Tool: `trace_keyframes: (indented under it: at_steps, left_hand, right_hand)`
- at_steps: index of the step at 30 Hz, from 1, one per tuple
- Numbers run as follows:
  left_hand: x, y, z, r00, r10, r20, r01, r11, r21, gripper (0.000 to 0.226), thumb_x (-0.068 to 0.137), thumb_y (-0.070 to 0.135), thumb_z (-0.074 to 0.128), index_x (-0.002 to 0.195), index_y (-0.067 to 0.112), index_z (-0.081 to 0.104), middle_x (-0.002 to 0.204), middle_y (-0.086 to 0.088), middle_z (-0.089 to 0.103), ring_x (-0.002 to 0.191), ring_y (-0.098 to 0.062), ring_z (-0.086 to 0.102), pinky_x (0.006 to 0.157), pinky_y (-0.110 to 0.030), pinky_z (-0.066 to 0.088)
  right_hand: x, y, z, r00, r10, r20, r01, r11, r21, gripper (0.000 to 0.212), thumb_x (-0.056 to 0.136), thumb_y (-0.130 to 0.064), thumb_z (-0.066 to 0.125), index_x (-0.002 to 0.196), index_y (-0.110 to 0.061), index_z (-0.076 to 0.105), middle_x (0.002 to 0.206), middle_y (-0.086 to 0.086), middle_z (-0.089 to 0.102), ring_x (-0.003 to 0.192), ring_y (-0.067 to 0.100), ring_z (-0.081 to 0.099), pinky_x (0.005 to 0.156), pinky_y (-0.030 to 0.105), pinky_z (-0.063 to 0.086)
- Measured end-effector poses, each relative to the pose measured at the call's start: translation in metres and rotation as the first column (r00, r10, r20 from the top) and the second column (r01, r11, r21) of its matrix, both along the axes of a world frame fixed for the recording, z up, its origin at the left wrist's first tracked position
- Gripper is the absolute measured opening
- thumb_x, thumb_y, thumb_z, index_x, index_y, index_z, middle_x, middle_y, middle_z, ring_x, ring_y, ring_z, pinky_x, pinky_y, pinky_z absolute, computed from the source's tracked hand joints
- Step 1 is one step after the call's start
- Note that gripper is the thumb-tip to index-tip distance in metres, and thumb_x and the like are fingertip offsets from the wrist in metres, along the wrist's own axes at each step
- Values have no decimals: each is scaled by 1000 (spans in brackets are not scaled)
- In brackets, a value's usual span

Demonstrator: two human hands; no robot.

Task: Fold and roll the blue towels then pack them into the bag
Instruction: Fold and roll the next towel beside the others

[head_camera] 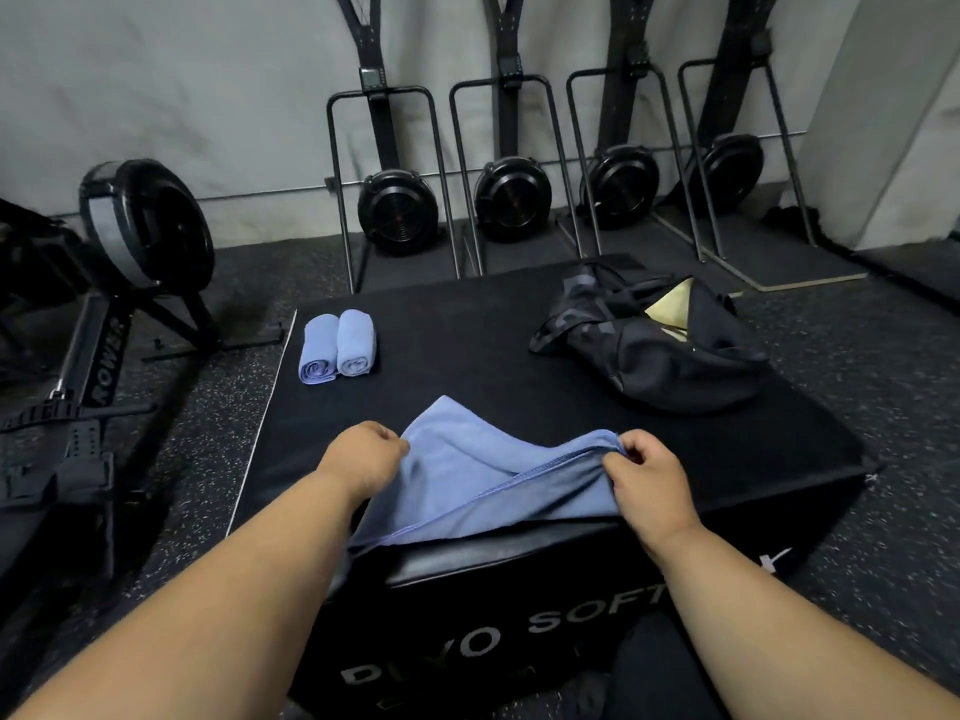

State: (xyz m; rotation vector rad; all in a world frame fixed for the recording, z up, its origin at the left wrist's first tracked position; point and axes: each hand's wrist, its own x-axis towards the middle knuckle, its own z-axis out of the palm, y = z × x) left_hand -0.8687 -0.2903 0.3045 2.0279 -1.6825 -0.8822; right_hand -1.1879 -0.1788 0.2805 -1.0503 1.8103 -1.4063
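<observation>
Pinching blue towel [483, 475] edge with both hands.
Left hand [363, 454] curled at nine o'clock, right hand [644, 475] at three, fingers closed tight on cloth.

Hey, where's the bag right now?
In the head view the black bag lies open on the far right of the black soft box, across from the two rolled blue towels at the far left.

I face a black soft box [519, 356] on speckled floor [857, 356]. A rower [104, 324] sits at my left; four more [519, 163] stand upright against the grey wall [182, 70] ahead.
</observation>
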Motion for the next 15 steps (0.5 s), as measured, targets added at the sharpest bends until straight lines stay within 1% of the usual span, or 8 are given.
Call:
trace_keyframes:
  at_steps: [2,3,4,5,7,11,13,15]
  left_hand:
    - [-13,-15,-4,999,-18,31,18,1000,3,18,88,31,63,90,15,69,94,-1,75,87,-27,69,82,-38,57]
    - [-18,-24,-6,998,-34,53,34,999,8,19,90,33,63,99,18,68,103,-2,72,92,-28,67,83,-38,55]
    - [-22,-31,-5,996,-39,82,37,999,24,29,93,36,62,114,17,67,116,-3,68,100,-28,64,84,-36,51]
    - [-25,-39,-7,991,-47,122,41,998,45,37,94,39,61,121,14,63,124,-4,64,104,-28,62,86,-34,48]
    - [-29,-55,-10,982,-69,174,54,995,89,41,93,45,58,113,10,66,123,-5,67,100,-28,62,90,-36,51]
    - [-36,-80,-22,972,-98,212,69,988,139,41,90,56,55,102,22,74,109,-5,71,98,-28,66,95,-40,54]
    - [-42,-83,-22,968,-127,219,100,986,131,36,93,53,59,92,21,76,102,-5,72,94,-27,67,92,-38,54]
    - [-46,-83,-22,962,-154,225,131,985,113,32,93,46,65,80,18,73,92,-5,73,88,-26,67,87,-37,54]
  right_hand:
    - [-8,1,-4,1000,21,7,-21,1000,-6,6,84,2,59,79,-1,58,67,-2,51,63,7,43,62,28,39]
    - [-12,0,-5,999,31,7,-31,999,-11,6,84,3,60,80,0,59,67,-2,52,64,7,43,61,25,39]
    - [-15,0,-6,999,41,5,-41,999,-14,6,85,4,60,80,0,59,68,-2,52,64,7,43,60,23,39]
    - [-18,0,-6,999,51,2,-51,999,-15,6,85,5,60,80,1,59,68,-2,51,64,7,43,59,21,38]
    - [-21,-1,-7,998,66,-2,-66,998,-5,6,84,4,61,80,0,59,67,-3,50,63,7,43,59,20,38]
    - [-23,-3,-5,995,98,-18,-98,995,-4,12,83,5,60,75,-4,56,65,-4,48,62,6,41,58,19,37]
    - [-22,-4,-5,993,115,-11,-115,993,-1,15,83,5,60,73,-5,55,65,-4,47,63,6,41,59,20,37]
    - [-22,-5,-6,992,125,-5,-125,992,2,10,83,5,60,76,-1,56,67,-1,48,65,7,43,60,21,38]
